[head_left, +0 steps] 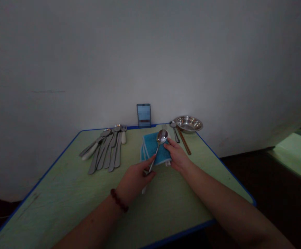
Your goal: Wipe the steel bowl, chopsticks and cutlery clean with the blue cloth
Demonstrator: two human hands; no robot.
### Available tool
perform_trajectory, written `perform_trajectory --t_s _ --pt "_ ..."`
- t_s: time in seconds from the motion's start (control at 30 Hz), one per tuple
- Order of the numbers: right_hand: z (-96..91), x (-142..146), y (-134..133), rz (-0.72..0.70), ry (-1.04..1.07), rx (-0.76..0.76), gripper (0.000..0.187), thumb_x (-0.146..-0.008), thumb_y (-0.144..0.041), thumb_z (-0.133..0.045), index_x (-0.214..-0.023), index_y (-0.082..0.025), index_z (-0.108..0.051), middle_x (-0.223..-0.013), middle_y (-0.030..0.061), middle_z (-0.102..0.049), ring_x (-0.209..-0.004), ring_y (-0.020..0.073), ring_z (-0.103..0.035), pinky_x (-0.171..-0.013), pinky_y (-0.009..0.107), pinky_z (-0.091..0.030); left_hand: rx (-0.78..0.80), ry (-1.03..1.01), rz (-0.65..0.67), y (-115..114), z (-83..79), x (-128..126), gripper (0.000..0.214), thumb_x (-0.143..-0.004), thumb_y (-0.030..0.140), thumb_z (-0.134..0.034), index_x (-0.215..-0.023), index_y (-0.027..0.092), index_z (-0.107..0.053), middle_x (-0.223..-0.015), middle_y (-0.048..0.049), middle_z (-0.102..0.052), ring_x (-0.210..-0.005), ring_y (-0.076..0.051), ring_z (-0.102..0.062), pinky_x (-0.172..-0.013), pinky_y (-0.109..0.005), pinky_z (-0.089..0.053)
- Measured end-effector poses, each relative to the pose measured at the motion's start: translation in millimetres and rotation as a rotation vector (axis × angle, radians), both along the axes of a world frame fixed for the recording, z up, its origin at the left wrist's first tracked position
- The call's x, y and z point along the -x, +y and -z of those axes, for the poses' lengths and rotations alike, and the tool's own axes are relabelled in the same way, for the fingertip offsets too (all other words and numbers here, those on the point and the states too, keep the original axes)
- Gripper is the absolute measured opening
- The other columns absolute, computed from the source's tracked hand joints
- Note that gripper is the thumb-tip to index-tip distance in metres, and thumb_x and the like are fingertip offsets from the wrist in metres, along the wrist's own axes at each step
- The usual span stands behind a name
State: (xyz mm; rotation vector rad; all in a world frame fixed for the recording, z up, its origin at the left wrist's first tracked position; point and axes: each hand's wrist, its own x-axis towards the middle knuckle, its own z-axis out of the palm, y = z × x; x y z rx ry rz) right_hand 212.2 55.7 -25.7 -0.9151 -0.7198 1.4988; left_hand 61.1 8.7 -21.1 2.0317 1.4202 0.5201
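My left hand (pixel 138 173) grips a metal spoon (pixel 162 136) by its handle, fingers pinched around it, with the bowl pointing away from me. Behind the spoon is a folded blue cloth (pixel 149 141) with a pale edge and a small white tag. My right hand (pixel 178 155) is closed on the right side of this cloth, its fingertips close to the spoon's bowl. Whether those fingertips touch the spoon I cannot tell. The far end of the spoon's handle is partly hidden by my left hand.
Several metal spoons and other utensils (pixel 106 152) lie at left, beside a white-handled fork (pixel 124 135). At right are another spoon (pixel 175 130), wooden chopsticks (pixel 184 141) and a steel bowl (pixel 189 124). A phone (pixel 143 116) leans on the wall behind the blue-edged table (pixel 72 193).
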Motion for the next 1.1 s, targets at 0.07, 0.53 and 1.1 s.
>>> perform_trajectory --t_s 0.07,0.53,1.1 --pt "0.5 0.1 0.4 0.003 -0.009 0.000 0.032 -0.060 -0.015 -0.051 -0.091 -0.021 -0.055 -0.059 -0.0057 -0.063 -0.045 0.0092 -0.054 -0.047 0.022 -0.045 -0.015 -0.003 -0.005 0.1 0.6 0.4 0.055 -0.071 0.035 -0.046 -0.123 0.022 -0.041 -0.074 -0.0019 -0.064 -0.059 -0.015 -0.054 -0.061 -0.026 -0.040" --pt "2.5 1.3 0.0 0.055 -0.078 -0.055 0.039 -0.061 -0.018 -0.052 -0.099 -0.023 -0.052 -0.071 -0.0050 -0.063 -0.052 0.0083 -0.055 -0.052 0.022 -0.044 0.028 -0.069 -0.002 0.4 4.2 -0.4 0.055 -0.072 0.036 -0.045 -0.125 0.025 -0.036 -0.082 -0.0013 -0.067 -0.061 -0.015 -0.058 -0.061 -0.025 -0.041" --pt "12.7 -4.0 2.3 0.032 -0.320 -0.305 0.050 -0.067 -0.021 -0.050 -0.116 -0.024 -0.038 -0.100 0.0023 -0.058 -0.084 0.0143 -0.058 -0.074 0.032 -0.048 0.258 -0.330 -0.021 -0.2 4.3 -2.6 0.059 -0.071 0.034 -0.050 -0.126 0.021 -0.035 -0.080 -0.0029 -0.066 -0.066 -0.015 -0.059 -0.058 -0.026 -0.045"
